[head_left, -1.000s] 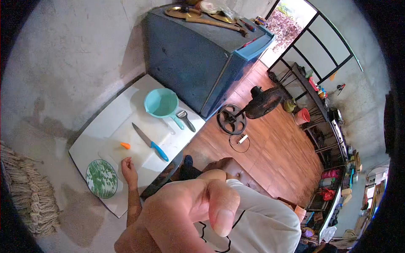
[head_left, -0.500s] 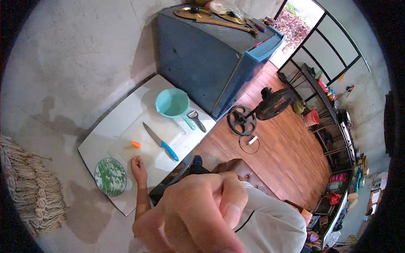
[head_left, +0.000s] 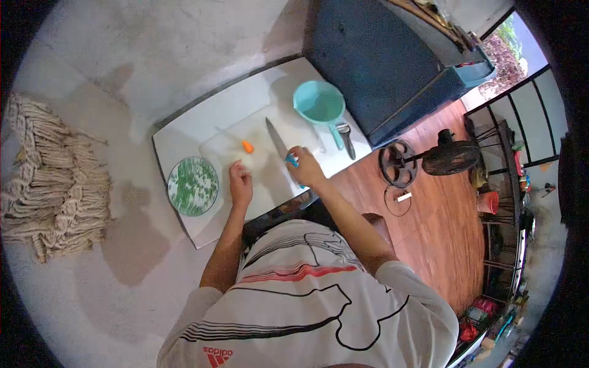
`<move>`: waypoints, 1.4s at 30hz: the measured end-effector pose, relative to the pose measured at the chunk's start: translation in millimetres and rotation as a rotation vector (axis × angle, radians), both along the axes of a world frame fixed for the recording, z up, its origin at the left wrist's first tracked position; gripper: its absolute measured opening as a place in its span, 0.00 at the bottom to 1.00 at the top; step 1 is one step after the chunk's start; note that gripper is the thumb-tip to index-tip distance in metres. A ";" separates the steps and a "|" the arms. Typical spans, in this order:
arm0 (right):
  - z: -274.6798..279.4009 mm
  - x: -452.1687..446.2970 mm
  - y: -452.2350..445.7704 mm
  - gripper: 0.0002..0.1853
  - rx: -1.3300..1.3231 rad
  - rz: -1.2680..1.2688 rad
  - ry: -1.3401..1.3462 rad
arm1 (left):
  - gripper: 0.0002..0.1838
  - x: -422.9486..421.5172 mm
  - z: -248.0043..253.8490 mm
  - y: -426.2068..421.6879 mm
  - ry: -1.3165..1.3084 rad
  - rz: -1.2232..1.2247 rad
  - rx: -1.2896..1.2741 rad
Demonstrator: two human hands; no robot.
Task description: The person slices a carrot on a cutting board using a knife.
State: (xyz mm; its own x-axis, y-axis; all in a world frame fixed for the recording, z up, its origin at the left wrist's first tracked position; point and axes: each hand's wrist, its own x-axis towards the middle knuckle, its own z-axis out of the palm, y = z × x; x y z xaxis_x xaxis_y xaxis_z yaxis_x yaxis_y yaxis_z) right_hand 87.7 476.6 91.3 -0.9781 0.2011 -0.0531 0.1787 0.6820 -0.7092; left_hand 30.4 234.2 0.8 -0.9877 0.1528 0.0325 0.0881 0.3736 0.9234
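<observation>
On the white table lies a pale cutting board (head_left: 270,168), with a small orange carrot piece (head_left: 247,146) on it. My right hand (head_left: 308,168) is closed round the blue handle of a knife (head_left: 277,138), whose blade lies over the board, pointing away from me. My left hand (head_left: 240,182) rests near the board's lower left part, just below the carrot, with its fingers curled; whether it holds anything is too small to tell. A green and white plate (head_left: 193,186) is left of my left hand. Beyond my right hand are a teal strainer (head_left: 319,102) and a peeler (head_left: 346,141).
The white table (head_left: 178,141) meets the wall at its far side. A blue cabinet (head_left: 374,67) borders it on the right. A black fan (head_left: 451,158) stands on the wooden floor. A rope hanging (head_left: 58,178) is on the left wall.
My right hand has come down from close in front of the camera and taken hold of the knife handle. The view has turned, so the table appears further right and higher. The carrot piece remains on the board.
</observation>
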 end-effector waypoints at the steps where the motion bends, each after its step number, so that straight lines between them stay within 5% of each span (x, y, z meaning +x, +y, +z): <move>1: -1.1 3.0 -1.7 0.27 0.069 -0.044 -0.031 | 0.32 -1.9 -6.6 -0.1 0.033 -0.004 0.038; 5: -38.6 -3.3 -2.2 0.30 0.282 -0.086 -0.115 | 0.36 -14.5 8.6 18.8 0.126 0.095 0.003; 11: -58.2 2.4 0.9 0.27 0.152 -0.071 -0.113 | 0.32 -62.5 8.1 44.7 0.317 0.042 -0.089; 17: -71.5 32.8 15.9 0.22 -0.165 -0.172 -0.206 | 0.22 -65.7 24.6 43.1 0.214 -0.099 -0.219; 19: -60.9 46.7 19.0 0.19 -0.678 -0.261 -0.322 | 0.20 -61.1 33.5 43.9 0.172 -0.145 -0.217; 23: -48.7 63.1 26.9 0.16 -0.858 -0.254 -0.367 | 0.15 -53.6 58.4 33.1 0.105 -0.196 -0.303; 25: -52.5 66.6 28.1 0.15 -0.741 -0.247 -0.297 | 0.14 -56.2 58.8 29.6 0.005 -0.251 -0.420; 27: -54.9 65.3 27.8 0.17 -0.651 -0.234 -0.289 | 0.15 -60.6 52.0 26.9 0.264 -0.248 -0.409; 32: -28.6 42.8 14.3 0.18 -0.117 -0.153 -0.132 | 0.16 -67.6 40.0 25.2 0.434 -0.269 -0.463; 42: -28.5 -28.7 -5.9 0.16 0.025 0.080 -0.257 | 0.19 -68.1 49.0 25.6 0.476 -0.244 -0.538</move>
State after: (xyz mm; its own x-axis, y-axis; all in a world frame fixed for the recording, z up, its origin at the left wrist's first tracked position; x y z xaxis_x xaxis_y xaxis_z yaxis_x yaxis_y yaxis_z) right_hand 59.0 470.7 62.8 -0.9461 0.1279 -0.2976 0.2954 0.7178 -0.6305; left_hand -37.7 259.8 49.8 -0.8220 0.4804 0.3060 0.5694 0.6808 0.4608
